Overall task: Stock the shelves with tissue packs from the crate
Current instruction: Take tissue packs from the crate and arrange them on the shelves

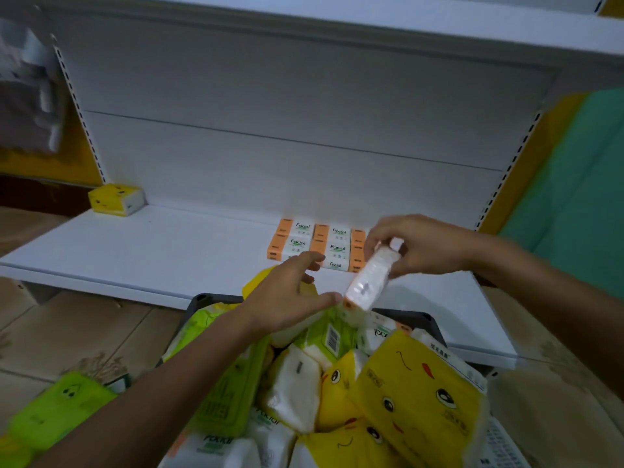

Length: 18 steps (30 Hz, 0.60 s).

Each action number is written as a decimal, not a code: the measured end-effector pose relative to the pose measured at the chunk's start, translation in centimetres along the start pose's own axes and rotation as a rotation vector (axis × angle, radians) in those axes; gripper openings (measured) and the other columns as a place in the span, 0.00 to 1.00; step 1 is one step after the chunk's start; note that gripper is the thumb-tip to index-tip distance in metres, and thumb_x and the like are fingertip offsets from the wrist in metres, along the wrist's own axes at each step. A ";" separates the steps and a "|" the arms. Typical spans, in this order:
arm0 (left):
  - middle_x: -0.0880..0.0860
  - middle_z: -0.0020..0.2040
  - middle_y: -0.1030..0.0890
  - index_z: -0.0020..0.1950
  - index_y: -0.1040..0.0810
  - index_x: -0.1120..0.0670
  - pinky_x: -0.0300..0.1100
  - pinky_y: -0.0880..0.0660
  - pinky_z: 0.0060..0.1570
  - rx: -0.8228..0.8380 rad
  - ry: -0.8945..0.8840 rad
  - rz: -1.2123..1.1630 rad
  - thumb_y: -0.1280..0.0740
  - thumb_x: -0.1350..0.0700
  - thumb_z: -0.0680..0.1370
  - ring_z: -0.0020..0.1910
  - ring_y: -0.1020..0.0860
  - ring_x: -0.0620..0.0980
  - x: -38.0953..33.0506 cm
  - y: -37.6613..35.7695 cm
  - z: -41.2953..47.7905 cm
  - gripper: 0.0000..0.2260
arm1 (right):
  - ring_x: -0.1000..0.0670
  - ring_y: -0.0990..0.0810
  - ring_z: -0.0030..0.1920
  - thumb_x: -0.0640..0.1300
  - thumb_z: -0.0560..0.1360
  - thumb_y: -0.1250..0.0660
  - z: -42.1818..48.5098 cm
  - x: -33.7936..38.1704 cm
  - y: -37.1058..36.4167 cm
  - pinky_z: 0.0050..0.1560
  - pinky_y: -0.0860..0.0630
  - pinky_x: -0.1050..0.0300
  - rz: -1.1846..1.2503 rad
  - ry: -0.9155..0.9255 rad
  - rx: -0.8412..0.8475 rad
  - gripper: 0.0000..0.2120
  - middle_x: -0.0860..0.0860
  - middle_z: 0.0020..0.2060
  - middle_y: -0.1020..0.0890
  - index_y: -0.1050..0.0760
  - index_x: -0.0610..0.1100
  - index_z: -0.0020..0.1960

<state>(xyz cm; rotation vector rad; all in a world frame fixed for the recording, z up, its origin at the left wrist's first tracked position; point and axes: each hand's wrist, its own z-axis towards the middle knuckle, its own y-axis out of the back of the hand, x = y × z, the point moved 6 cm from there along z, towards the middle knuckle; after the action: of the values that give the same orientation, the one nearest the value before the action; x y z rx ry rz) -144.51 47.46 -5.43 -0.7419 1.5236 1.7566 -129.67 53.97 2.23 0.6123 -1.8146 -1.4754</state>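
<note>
My right hand (425, 246) grips the top end of a white tissue pack with orange ends (368, 282), held tilted above the crate. My left hand (292, 292) is open beside it, its thumb touching the pack's lower orange end. Below them the dark crate (202, 300) is piled with yellow, green and white tissue packs (405, 393). On the white bottom shelf (152, 251) stand several orange-and-white "Facial" packs (317, 244) in rows, just behind my hands. A single yellow pack (116, 199) sits at the shelf's back left corner.
A green tissue pack (60, 407) lies on the tiled floor left of the crate. An upper shelf board (371, 18) runs overhead. Slotted uprights (81, 113) frame the shelf's back panel. A yellow and green wall stands at the right.
</note>
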 end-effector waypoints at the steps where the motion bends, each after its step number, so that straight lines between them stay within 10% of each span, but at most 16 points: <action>1: 0.46 0.64 0.30 0.71 0.36 0.50 0.41 0.29 0.58 -0.006 -0.007 -0.014 0.27 0.46 0.69 0.59 0.28 0.44 0.1 0.2 -0.1 0.34 | 0.55 0.27 0.53 0.39 0.70 0.28 -0.2 0.8 0.8 0.53 0.26 0.61 0.073 0.051 -0.064 0.14 0.52 0.53 0.25 0.26 0.56 0.46; 10: 0.33 0.52 0.30 0.66 0.42 0.39 0.36 0.27 0.49 -0.146 -0.042 -0.075 0.24 0.49 0.66 0.51 0.26 0.38 0.5 2.9 -0.8 0.36 | 0.52 0.27 0.60 0.24 0.70 0.38 0.1 2.1 0.2 0.52 0.22 0.62 0.476 0.167 -0.467 0.22 0.54 0.54 0.26 0.27 0.53 0.41; 18: 0.42 0.56 0.30 0.70 0.36 0.50 0.32 0.27 0.47 -0.266 -0.056 -0.002 0.25 0.55 0.68 0.51 0.28 0.39 1.9 4.3 -1.3 0.33 | 0.59 0.27 0.60 0.28 0.69 0.33 0.6 1.7 -2.3 0.53 0.23 0.63 0.601 0.143 -0.325 0.30 0.61 0.58 0.25 0.27 0.60 0.59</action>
<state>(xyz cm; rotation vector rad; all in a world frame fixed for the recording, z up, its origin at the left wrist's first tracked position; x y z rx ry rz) -149.12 46.11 -4.49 -0.8148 1.2654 1.9853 -131.40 52.56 0.28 -0.0012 -1.4298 -1.2288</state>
